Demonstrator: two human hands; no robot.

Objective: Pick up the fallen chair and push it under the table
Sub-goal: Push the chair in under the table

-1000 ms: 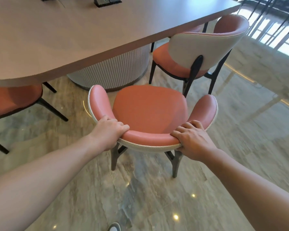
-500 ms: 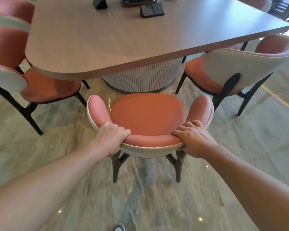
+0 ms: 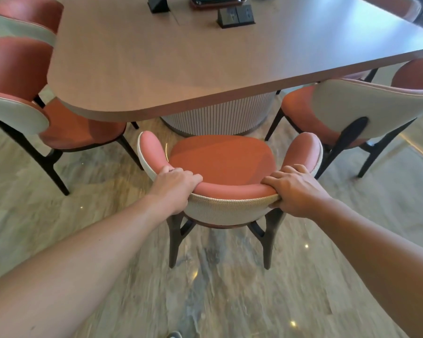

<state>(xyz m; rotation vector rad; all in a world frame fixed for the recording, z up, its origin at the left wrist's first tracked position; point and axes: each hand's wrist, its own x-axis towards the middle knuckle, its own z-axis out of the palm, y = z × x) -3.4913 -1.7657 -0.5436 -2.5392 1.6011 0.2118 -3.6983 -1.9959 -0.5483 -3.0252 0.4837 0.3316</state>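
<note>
the chair [image 3: 221, 164] stands upright on the floor [image 3: 230, 296], its seat front just short of the surface [image 3: 205, 64] edge. left hand [image 3: 174, 189] and right hand [image 3: 294, 191] fingers grip its backrest.

Setting: meeting room | large surface [image 3: 205, 57] with pop-up socket boxes [image 3: 236, 16] | matching upholstered chairs [image 3: 366, 108] around it | polished marble floor [image 3: 230, 301]

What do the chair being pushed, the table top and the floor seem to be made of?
Chair: smooth salmon padding, probably leather or faux leather; the back's pale outer shell shows a woven fabric texture; the dark legs could be wood or metal. Table top: matte, faint grain, likely wood laminate. Floor: glossy veined stone, marble-like, reflecting lights.
</note>
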